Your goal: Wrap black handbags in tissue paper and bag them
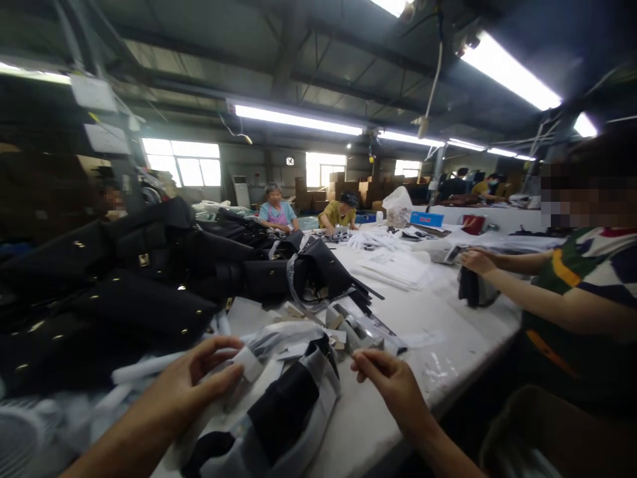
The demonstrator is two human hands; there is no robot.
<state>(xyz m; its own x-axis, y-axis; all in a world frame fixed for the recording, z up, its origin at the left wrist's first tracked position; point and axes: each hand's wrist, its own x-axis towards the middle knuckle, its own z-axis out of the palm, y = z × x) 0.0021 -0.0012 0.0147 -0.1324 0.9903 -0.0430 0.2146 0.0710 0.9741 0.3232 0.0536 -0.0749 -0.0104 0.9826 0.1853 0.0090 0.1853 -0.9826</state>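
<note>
My left hand (206, 372) is at the lower left, thumb and fingers closed on a small white block-like piece (249, 363); its material is unclear. Right below lies a black bag (286, 405) partly covered in pale wrapping (313, 411), nearer to me than the rest. My right hand (391, 385) is just right of this bag, over the table, with thumb and forefinger pinched together. Whatever those fingertips hold, if anything, is too small to make out. Beyond the hands lie small cardboard-coloured and white pieces (338, 328) with strips of clear plastic.
A big heap of black bags (149, 305) fills the left side of the white table (423, 325). Flat white sheets (393, 265) lie further back. At the right, a co-worker's hands (475, 261) hold a dark item (472, 287). Other people sit across the table.
</note>
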